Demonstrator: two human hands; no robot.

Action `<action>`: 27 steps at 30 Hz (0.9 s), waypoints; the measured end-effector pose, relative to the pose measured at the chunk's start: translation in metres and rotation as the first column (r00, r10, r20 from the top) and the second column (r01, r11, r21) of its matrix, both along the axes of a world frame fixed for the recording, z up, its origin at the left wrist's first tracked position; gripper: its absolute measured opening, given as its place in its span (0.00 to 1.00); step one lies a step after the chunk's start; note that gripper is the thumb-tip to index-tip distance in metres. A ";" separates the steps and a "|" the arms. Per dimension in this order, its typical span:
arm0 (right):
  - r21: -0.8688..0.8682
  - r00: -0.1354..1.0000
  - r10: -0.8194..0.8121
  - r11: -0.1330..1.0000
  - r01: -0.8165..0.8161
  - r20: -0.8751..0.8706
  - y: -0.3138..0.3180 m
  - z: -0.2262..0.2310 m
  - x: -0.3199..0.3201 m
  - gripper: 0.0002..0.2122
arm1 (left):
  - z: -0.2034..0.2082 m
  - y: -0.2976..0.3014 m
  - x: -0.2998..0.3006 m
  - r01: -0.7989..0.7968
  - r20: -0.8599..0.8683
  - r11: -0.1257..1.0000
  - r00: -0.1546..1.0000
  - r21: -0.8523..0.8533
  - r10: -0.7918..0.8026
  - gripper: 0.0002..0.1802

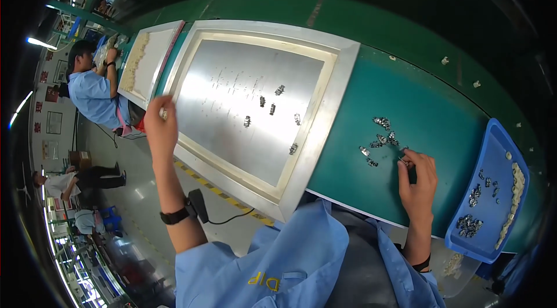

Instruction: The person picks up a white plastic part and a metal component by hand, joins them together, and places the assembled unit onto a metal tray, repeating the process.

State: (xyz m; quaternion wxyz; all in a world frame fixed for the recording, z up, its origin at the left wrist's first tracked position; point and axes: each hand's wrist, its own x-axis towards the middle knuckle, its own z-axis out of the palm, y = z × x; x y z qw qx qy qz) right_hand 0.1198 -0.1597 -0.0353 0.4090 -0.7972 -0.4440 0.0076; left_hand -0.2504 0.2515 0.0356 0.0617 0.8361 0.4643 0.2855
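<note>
While my left hand (161,125) rests at the left edge of the metal frame (325,107), its grip is curled on something small and pale there; I cannot tell what it is. Inside the frame lies a shiny plate (232,110) with a few small metal parts (272,109) sitting on it, apart from each other. Right of the frame, on the green tabletop (429,110), a loose pile of metal clips (380,137) lies. My right hand (419,177) is just right of this pile, its fingertips pressed together on one clip (402,159). Further right of the frame stands a blue tray (491,134) with more parts.
</note>
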 end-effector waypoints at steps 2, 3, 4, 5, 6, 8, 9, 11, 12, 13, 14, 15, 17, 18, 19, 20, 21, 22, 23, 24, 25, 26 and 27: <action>0.005 0.998 0.034 0.999 -0.035 0.043 -0.001 -0.002 0.003 0.07 | -0.031 0.005 -0.061 -0.094 -0.001 0.996 0.996 -0.011 0.094 0.09; 0.008 0.994 0.064 0.998 -0.065 0.086 -0.003 -0.003 0.006 0.07 | -0.043 0.001 -0.078 -0.181 -0.116 0.982 0.976 0.050 0.185 0.09; 0.012 0.987 0.095 0.995 -0.098 0.130 -0.003 -0.003 0.008 0.07 | -0.048 -0.003 -0.085 -0.260 -0.223 0.958 0.933 0.122 0.282 0.09; 0.007 0.986 0.102 0.995 -0.104 0.134 -0.003 -0.002 0.008 0.07 | -0.053 -0.001 -0.088 -0.266 -0.220 0.957 0.933 0.117 0.286 0.09; -0.017 0.985 0.108 0.994 -0.107 0.133 -0.003 -0.001 0.009 0.07 | -0.058 0.004 -0.090 -0.261 -0.222 0.953 0.931 0.154 0.291 0.10; -0.065 0.985 0.117 0.992 -0.109 0.129 -0.003 0.003 0.007 0.06 | -0.067 0.013 -0.095 -0.246 -0.226 0.942 0.927 0.230 0.298 0.11; -0.069 0.984 0.115 0.992 -0.106 0.133 -0.002 0.004 0.006 0.06 | -0.069 0.016 -0.093 -0.244 -0.223 0.943 0.929 0.225 0.294 0.11; -0.112 0.978 0.147 0.985 -0.132 0.145 -0.001 0.007 0.004 0.06 | -0.069 0.019 -0.089 -0.322 -0.375 0.913 0.837 0.250 0.398 0.12; -0.133 0.976 0.163 0.981 -0.144 0.147 -0.001 0.008 0.002 0.06 | -0.069 0.020 -0.088 -0.356 -0.447 0.895 0.777 0.269 0.443 0.13; -0.136 0.976 0.160 0.981 -0.140 0.146 0.000 0.008 0.000 0.06 | -0.070 0.021 -0.089 -0.352 -0.449 0.897 0.779 0.267 0.439 0.13; -0.107 0.978 0.135 0.987 -0.119 0.160 0.000 0.010 -0.001 0.07 | -0.074 0.023 -0.086 -0.353 -0.448 0.890 0.772 0.288 0.451 0.13; -0.079 0.979 0.110 0.992 -0.098 0.173 0.001 0.011 -0.002 0.07 | -0.077 0.025 -0.083 -0.352 -0.449 0.884 0.765 0.309 0.461 0.13; -0.061 0.979 0.070 0.996 -0.059 0.189 0.003 0.012 -0.005 0.07 | -0.083 0.029 -0.079 -0.337 -0.450 0.886 0.769 0.318 0.454 0.13; -0.032 0.983 0.081 0.997 -0.077 0.164 0.004 0.009 -0.006 0.08 | -0.082 0.030 -0.080 -0.336 -0.461 0.872 0.748 0.357 0.477 0.12; -0.015 0.986 0.072 0.997 -0.071 0.149 0.001 0.006 -0.004 0.08 | -0.087 0.034 -0.072 -0.319 -0.469 0.868 0.742 0.382 0.479 0.11; -0.005 0.988 0.056 0.998 -0.055 0.141 -0.005 0.004 0.000 0.08 | -0.090 0.038 -0.076 -0.286 -0.452 0.877 0.770 0.387 0.450 0.10; 0.021 0.991 0.072 0.997 -0.075 0.113 -0.007 0.004 0.002 0.08 | -0.091 0.041 -0.080 -0.243 -0.431 0.893 0.807 0.379 0.403 0.09; 0.045 0.992 0.087 0.995 -0.091 0.087 -0.003 0.002 0.002 0.09 | -0.091 0.045 -0.084 -0.256 -0.465 0.894 0.781 0.368 0.416 0.09; 0.101 0.994 0.097 0.990 -0.102 0.052 0.001 0.001 0.003 0.09 | -0.088 0.053 -0.103 -0.199 -0.463 0.918 0.814 0.344 0.350 0.09; 0.148 0.994 0.093 0.985 -0.084 -0.055 0.001 0.000 0.002 0.10 | -0.078 0.047 -0.098 -0.158 -0.443 0.913 0.835 0.376 0.327 0.10; 0.209 0.983 0.094 0.976 -0.059 -0.161 0.000 -0.001 -0.001 0.10 | -0.073 0.053 -0.100 -0.131 -0.417 0.930 0.866 0.343 0.276 0.08; 0.245 0.974 0.104 0.968 -0.053 -0.200 0.004 -0.004 -0.003 0.10 | -0.071 0.052 -0.103 -0.033 -0.318 0.933 0.935 0.359 0.155 0.07; 0.285 0.964 0.119 0.957 -0.048 -0.239 0.001 -0.005 -0.003 0.10 | -0.076 0.056 -0.098 0.056 -0.215 0.921 0.976 0.385 0.031 0.07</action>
